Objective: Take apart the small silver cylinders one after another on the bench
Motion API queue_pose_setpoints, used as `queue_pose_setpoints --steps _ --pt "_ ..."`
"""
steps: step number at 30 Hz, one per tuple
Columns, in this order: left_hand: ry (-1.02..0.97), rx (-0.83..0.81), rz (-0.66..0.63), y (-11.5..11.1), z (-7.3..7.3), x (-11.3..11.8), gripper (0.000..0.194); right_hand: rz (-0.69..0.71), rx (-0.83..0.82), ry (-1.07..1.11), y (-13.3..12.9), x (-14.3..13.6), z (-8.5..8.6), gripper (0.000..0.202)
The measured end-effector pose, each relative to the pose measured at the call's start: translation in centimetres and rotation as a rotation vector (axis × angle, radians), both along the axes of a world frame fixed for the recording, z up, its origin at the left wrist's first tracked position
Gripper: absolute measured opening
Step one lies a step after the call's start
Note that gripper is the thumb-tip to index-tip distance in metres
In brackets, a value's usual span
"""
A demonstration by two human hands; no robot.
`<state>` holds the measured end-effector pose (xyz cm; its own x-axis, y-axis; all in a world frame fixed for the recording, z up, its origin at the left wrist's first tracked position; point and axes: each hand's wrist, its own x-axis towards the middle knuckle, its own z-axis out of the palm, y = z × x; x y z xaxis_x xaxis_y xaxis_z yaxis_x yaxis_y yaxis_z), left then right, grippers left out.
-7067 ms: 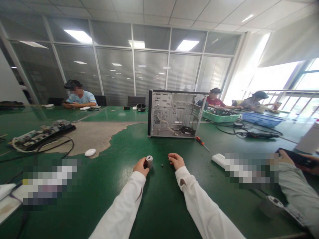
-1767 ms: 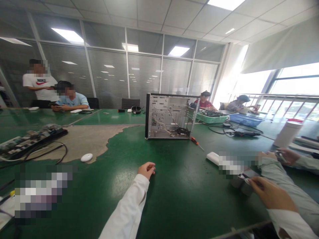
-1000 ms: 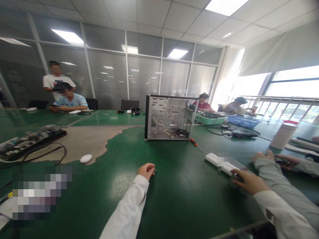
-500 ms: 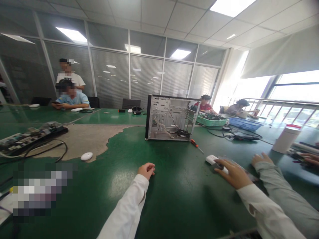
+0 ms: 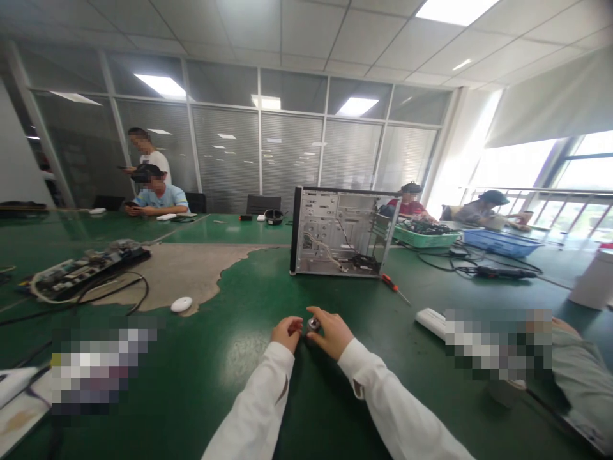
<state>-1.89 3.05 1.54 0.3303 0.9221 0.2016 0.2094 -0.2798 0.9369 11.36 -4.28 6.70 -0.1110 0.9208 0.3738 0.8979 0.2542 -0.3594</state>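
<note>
Notes from my remote seat, clock centred on the hands. Small metal cylinder (image 5: 313,324) dead centre, low over the green table (image 5: 249,306); I can't tell if its base touches. Right hand (image 5: 334,331), at 3 o'clock of it, has thumb and fingertips pinched around it, its top end showing. Left hand (image 5: 286,332), at 9, curls just beside; cannot tell whether its fingers hold anything or touch the cylinder. Open computer case (image 5: 354,220) at 12 to 1, screwdriver (image 5: 389,282) towards 2, white disc (image 5: 181,305) towards 10, all apart from the hands.

My judgement on handling: a round smooth wall may roll, so I'd want thumb squarely opposite the fingertips, light even pressure, axis upright, top uncovered, left fingers steadying low.
</note>
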Motion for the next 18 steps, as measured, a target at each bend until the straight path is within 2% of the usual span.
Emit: queue_pose_setpoints --steps 4,10,13,18 --pt "0.087 0.060 -0.017 0.0 0.2 -0.1 0.041 0.003 0.029 0.092 1.0 -0.1 -1.7 0.059" --pt "0.242 0.168 -0.093 -0.4 0.2 -0.1 0.050 0.087 0.053 0.259 0.8 1.0 -5.0 0.072" --pt "0.337 0.265 -0.100 -0.6 0.0 -0.1 0.053 0.129 0.125 0.365 0.5 1.1 -5.1 0.068" --pt "0.485 0.377 -0.060 -0.7 -0.2 0.1 0.049 0.186 0.192 0.390 0.1 0.8 -3.9 0.056"
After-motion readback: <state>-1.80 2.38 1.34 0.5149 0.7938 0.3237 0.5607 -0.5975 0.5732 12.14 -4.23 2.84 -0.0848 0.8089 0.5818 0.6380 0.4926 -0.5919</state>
